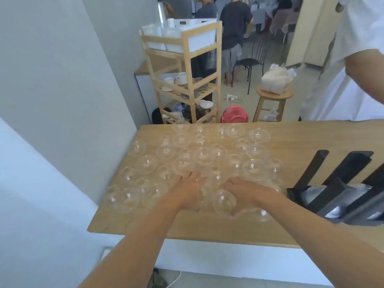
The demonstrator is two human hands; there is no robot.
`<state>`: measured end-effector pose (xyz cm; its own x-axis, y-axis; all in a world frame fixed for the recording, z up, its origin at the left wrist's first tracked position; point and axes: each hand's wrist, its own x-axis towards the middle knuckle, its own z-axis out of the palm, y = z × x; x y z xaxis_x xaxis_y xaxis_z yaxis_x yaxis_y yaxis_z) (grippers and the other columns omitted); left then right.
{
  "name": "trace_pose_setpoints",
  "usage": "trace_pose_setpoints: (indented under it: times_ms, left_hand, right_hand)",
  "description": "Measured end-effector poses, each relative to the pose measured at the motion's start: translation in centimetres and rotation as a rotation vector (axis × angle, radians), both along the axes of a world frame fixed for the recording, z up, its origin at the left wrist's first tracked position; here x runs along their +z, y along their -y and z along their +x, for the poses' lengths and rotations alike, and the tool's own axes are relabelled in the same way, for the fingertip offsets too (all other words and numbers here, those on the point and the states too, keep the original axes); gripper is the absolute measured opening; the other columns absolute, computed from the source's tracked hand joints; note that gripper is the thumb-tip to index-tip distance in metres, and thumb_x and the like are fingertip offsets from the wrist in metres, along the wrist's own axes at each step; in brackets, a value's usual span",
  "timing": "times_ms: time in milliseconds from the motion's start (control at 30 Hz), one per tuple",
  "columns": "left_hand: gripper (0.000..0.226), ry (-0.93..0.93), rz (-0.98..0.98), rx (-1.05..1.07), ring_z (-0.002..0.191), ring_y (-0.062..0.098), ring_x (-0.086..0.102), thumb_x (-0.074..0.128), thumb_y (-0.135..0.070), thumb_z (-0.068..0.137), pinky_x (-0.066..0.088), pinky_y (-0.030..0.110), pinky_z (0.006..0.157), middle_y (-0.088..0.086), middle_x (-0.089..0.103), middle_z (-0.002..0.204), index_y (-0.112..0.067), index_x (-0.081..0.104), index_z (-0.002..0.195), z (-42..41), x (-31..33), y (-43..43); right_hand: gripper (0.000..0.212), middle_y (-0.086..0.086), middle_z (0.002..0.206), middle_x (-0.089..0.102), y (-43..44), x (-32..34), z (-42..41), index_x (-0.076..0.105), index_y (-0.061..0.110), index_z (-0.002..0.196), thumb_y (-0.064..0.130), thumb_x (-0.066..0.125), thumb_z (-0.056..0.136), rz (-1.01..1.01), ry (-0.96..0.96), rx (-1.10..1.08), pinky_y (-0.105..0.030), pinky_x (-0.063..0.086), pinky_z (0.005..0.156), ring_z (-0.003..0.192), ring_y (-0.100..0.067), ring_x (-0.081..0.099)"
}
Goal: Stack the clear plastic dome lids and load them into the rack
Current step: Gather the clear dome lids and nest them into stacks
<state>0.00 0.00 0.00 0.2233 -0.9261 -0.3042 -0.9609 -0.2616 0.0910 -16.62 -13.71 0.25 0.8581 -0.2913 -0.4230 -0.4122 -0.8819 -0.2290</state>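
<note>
Several clear plastic dome lids (204,155) lie spread over the wooden table (301,140), from its far edge to near the front. My left hand (185,191) rests flat among the near lids, fingers stretched forward. My right hand (247,191) lies over lids just right of it, fingers curled around one dome lid (223,202); whether it grips that lid is unclear. The black rack (340,190) stands at the table's right side, its slanted black posts rising beside my right hand.
A person in a white shirt (353,65) stands at the table's far right. Beyond the table are a wooden shelf unit (185,80) with dishes, a round stool (274,96), a pink fan (233,115), a black chair and other people. A grey wall runs along the left.
</note>
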Motion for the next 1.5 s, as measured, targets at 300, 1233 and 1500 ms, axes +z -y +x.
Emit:
trace_pose_setpoints:
  times_ms: [300,1233,1500]
  left_hand:
    - [0.071,0.217,0.013,0.031,0.137,0.028,0.023,0.078,-0.034,0.072,0.029,0.044,0.102,0.006,0.029,0.146,-0.015,0.048,0.134,-1.4,-3.5,1.2]
    - [0.076,0.195,-0.134,-0.125,0.114,0.025,0.033,0.064,-0.057,0.075,0.026,0.039,0.097,0.003,0.038,0.120,-0.042,0.034,0.143,4.5,-1.9,1.8]
    - [0.076,-0.364,-0.415,0.254,0.110,0.009,0.044,0.075,-0.063,0.058,0.040,0.026,0.082,-0.014,0.041,0.121,-0.038,0.039,0.121,5.9,0.3,-2.2]
  right_hand:
    - [0.075,0.000,0.136,0.039,2.1,-3.4,0.6,0.045,0.017,0.122,0.049,0.083,0.066,-0.064,0.015,0.180,-0.037,0.038,0.096,0.128,-0.022,0.033]
    - [0.097,0.005,0.128,0.030,2.3,-3.0,2.0,0.011,0.072,0.132,0.047,0.076,0.065,0.085,0.140,-0.043,-0.027,0.046,0.070,0.086,-0.002,0.046]
    - [0.080,0.022,0.116,0.042,2.7,-2.4,1.8,0.032,0.052,0.116,0.061,0.078,0.052,0.276,0.316,-0.312,-0.025,0.046,0.075,0.099,-0.006,0.054]
